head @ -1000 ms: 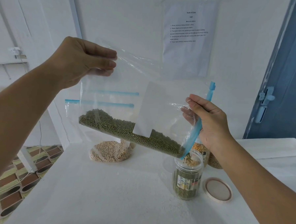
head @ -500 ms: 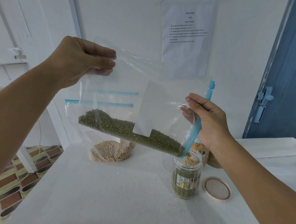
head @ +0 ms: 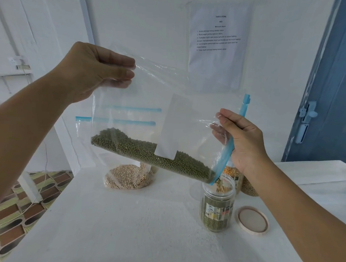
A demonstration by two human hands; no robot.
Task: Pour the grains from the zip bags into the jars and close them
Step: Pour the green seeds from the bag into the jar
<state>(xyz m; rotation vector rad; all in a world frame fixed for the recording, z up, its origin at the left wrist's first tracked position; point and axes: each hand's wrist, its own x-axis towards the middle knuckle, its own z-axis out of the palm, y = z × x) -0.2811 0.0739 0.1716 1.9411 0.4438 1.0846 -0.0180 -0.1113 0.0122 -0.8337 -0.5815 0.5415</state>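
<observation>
1. The zip bag [head: 141, 113] hangs in the air above the white table [head: 143, 229], tilted so its blue zip mouth [head: 223, 159] points down and right, right over the open jar [head: 217, 205].
2. The left hand [head: 95, 70] pinches the bag's raised bottom corner between thumb and curled fingers. The right hand [head: 242, 138] grips the zip edge, with its fingers curled round the plastic near the mouth.
3. Green beans [head: 147, 151] lie in a sloping band along the bag's lower edge, reaching to the mouth. The jar already holds green beans to well above half its height; whether beans are falling right now I cannot tell.
4. The jar's lid [head: 252, 220] lies flat on the table just to the right of it, so closing is not yet done.
5. Handling, as I judge it: the bag is thin, soft and slick, with no stiffness of its own. The beans give it all its weight and will shift in a rush if the slope steepens. Holding it at two far ends, bottom corner and zip edge, keeps it taut like a chute.
6. The zip strip is the firmest part, so it is the best place to steer the stream.
7. Behind stand another bag of pale grains [head: 128, 177] and a jar of yellow grains [head: 233, 174].
</observation>
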